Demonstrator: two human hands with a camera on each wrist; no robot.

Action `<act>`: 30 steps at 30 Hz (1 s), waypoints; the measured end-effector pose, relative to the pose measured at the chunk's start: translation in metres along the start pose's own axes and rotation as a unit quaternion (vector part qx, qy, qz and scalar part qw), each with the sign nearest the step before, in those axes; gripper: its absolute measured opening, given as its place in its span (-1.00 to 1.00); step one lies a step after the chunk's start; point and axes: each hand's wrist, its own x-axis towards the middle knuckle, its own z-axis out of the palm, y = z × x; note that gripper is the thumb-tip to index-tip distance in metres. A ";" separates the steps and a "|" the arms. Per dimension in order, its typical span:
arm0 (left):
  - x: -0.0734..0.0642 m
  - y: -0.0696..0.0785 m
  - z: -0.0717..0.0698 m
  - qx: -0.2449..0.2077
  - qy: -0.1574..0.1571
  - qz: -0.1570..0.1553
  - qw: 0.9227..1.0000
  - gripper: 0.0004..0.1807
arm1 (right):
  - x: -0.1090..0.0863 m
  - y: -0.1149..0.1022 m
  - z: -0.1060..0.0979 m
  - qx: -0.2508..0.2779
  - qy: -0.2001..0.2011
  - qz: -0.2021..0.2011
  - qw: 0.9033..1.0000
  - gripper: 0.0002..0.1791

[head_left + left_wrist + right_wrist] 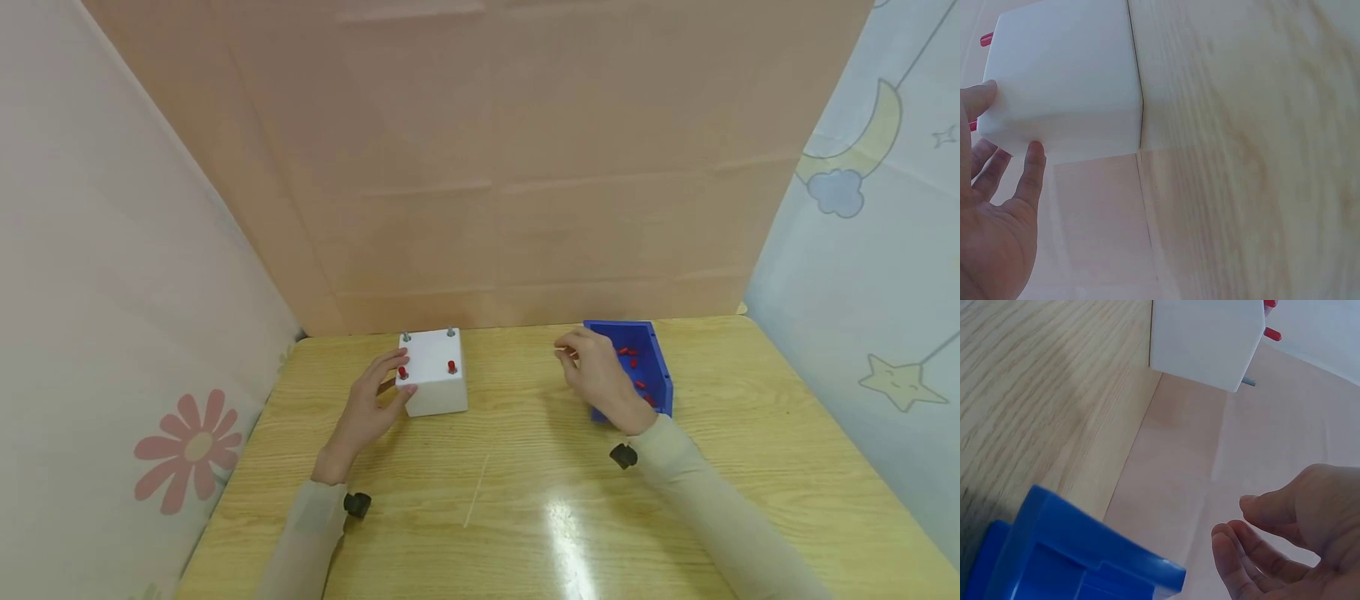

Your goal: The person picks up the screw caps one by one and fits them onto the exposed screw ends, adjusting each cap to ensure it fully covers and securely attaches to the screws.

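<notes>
A white box (431, 358) stands on the table, metal studs sticking up at its top corners. The two near studs carry red caps (452, 367); the two far studs (451, 332) are bare metal. My left hand (369, 410) rests against the box's left side, fingers spread over the top edge and thumb at the front edge. My right hand (602, 377) hovers at the left side of a blue bin (663, 375), fingers loosely bent. The right wrist view shows a gap between thumb and fingertips, nothing visible in it. Several red caps (633, 363) lie in the bin, partly hidden by this hand.
The wooden table (517, 517) ends at a brown upright sheet (525, 208) behind the box and bin. Patterned cloths hang at the left (112, 250) and right (885, 250) sides.
</notes>
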 end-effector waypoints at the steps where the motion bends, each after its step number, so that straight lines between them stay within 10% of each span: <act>1: 0.000 0.000 0.000 0.000 0.000 -0.001 1.000 -0.44 | 0.000 0.001 -0.001 -0.002 -0.002 0.001 1.000 -0.89; 30: 0.000 0.001 0.000 0.001 -0.001 -0.009 1.000 -0.44 | -0.015 0.039 -0.016 -0.031 -0.002 0.035 0.999 -0.84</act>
